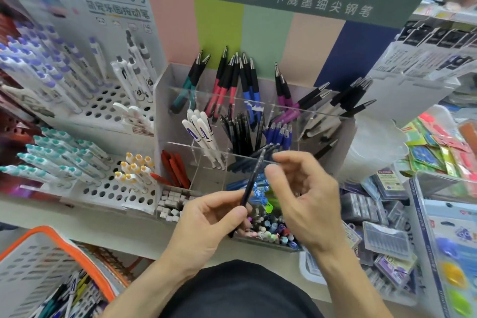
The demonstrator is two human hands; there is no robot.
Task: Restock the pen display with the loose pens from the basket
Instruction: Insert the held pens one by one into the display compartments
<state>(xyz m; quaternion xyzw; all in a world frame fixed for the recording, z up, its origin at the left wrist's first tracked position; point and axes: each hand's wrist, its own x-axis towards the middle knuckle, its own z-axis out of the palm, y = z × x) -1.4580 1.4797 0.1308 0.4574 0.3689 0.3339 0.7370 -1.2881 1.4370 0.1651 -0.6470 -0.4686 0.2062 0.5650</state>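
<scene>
From the head camera, the left hand pinches a slim dark navy plastic pen low on its barrel, between the thumb and the curled fingers. The pen rises tilted up and to the right from those fingertips, its upper end reaching toward the right hand. That hand's fingers are loosely curled, with the thumb and forefinger close to the pen's top; whether they actually touch it is hard to tell, since the hand is slightly blurred.

Just beyond both sets of fingertips stands the clear acrylic compartmented pen display. Its rear cells hold upright pens with black grips and teal, red, blue and magenta barrels. The nearer cells hold white pens, black pens, blue pens and red pens. Directly under the fingers is a low front cell crowded with small colourful pen tops.

To the left of the left hand's fingers is a white perforated pen rack carrying teal-capped, purple-capped and yellow-capped white pens. Below the left wrist, at the lower left corner, sits the white plastic basket with an orange rim, with loose pens lying in its bottom. To the right of the right hand lie clear plastic boxes of refills.
</scene>
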